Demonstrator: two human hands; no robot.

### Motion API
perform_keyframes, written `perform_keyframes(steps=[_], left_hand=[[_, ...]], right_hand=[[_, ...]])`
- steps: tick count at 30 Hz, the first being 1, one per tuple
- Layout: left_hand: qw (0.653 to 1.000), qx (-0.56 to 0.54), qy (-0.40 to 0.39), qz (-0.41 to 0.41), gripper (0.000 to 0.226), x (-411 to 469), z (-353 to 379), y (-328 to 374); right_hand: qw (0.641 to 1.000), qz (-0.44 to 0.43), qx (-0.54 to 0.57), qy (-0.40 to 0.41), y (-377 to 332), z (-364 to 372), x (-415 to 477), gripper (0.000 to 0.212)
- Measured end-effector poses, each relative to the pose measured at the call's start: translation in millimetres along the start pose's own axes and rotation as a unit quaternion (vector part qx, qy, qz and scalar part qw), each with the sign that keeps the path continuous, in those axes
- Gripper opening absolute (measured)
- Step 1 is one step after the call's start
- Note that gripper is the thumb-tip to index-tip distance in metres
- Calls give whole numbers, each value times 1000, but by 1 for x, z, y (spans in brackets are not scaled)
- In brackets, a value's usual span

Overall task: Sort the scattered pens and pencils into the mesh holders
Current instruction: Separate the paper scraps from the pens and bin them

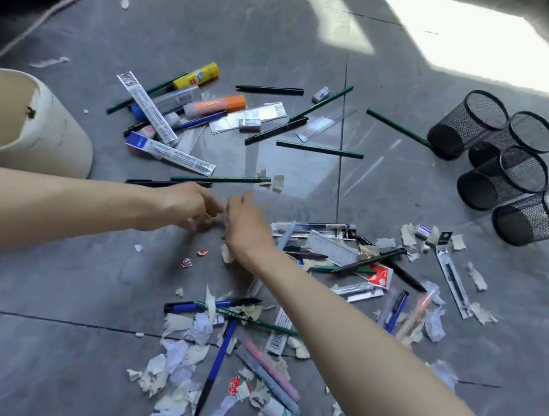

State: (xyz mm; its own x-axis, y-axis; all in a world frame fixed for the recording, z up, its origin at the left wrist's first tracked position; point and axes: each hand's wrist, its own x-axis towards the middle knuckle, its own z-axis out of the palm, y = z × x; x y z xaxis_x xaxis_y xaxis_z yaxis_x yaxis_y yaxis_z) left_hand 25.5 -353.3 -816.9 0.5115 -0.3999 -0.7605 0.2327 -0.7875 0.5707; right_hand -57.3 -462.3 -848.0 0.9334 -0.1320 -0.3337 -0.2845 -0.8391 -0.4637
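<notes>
A cream bin (52, 134) stands far left. Beside it my left hand (188, 205) reaches down to the floor (52, 285), fingers bent and slightly apart, too blurred to tell if they pinch anything. Just beyond, a green pencil (221, 178) and a black pen (166, 183) lie parallel, running left to right. My right hand (246, 228) nearly meets the left, its grip unclear, and far right four mesh holders (495, 180) lie tipped, mouths pointing up and right.

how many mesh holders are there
4, clustered on the floor at the right: rear left holder, rear right holder, middle holder, nearest holder. None appear hidden.
</notes>
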Motion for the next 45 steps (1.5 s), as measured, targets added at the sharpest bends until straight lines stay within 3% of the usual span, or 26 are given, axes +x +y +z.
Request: perform_keyframes(steps=[4,6,8,10,14,18,22,29,33,40,45], left_hand=[[995,76,40,46,35,-8,-6,-37],[976,185,49,102,43,-9,-6,-46],[947,288,56,130,52,-7,-2,-50],[922,348,84,148,54,-2,1,-49],[864,430,157,211,46,14,0,-27],[830,484,133,244,53,30,-6,-9],[798,535,154,233,55,32,-6,-16],[810,526,167,197,52,22,-13,-17],[814,525,150,200,61,19,-13,-23],[818,517,144,207,70,20,-5,-40],[825,501,147,216,70,19,-4,-41]], right_hand=[[993,-96,-53,39,-16,9,-10,30],[987,-74,-50,134,-11,-1,-4,31],[985,-8,-21,173,2,-14,8,33],[990,29,-37,135,20,-24,22,36],[998,18,-10,53,38,-25,33,33],[996,20,18,81,46,-19,29,16],[995,31,-3,96,55,-16,27,26],[996,5,-50,78,38,-9,17,22],[995,22,1,102,24,-12,32,37],[986,13,-161,42,34,-28,62,52],[984,56,-156,60,41,-23,47,57]])
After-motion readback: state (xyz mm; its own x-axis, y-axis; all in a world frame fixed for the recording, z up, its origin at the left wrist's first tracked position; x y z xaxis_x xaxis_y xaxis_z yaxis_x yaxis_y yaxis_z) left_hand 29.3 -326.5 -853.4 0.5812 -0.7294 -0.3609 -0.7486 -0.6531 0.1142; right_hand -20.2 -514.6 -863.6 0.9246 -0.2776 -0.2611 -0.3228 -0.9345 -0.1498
